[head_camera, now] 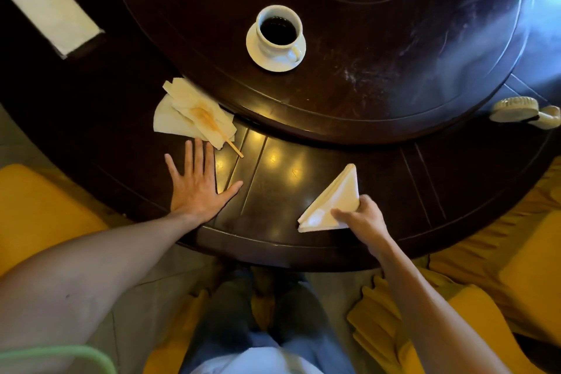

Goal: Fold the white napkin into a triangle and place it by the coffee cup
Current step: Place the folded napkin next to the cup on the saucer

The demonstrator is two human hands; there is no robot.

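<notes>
Table (303, 240) is dark, shiny wood, round, w/ a raised round turning part (379, 48) in the middle. I see yellow spots of light on the wood near the edge, and a blue-white glow on the right side. Yellow chair covers (516, 276) sit around the table, left and right, and the floor below looks grey.

My right hand (361, 218) grips the white napkin (331, 200), thumb on top, fingers under its near corner. The napkin is folded into a triangle, w/ one point aimed away from me. It is over the outer ring of the table (I can't tell if it touches the wood).

My left hand (197, 185) lies flat and spread on the table, holding nothing.

The coffee cup (279, 30) is full of dark coffee and stands on a white saucer (258, 53) on the raised part, well apart from the napkin. Just past my left fingers lie crumpled stained napkins (188, 115) w/ a wooden stick (233, 149) poking out. A small white fan (525, 112) lies at the far right.
</notes>
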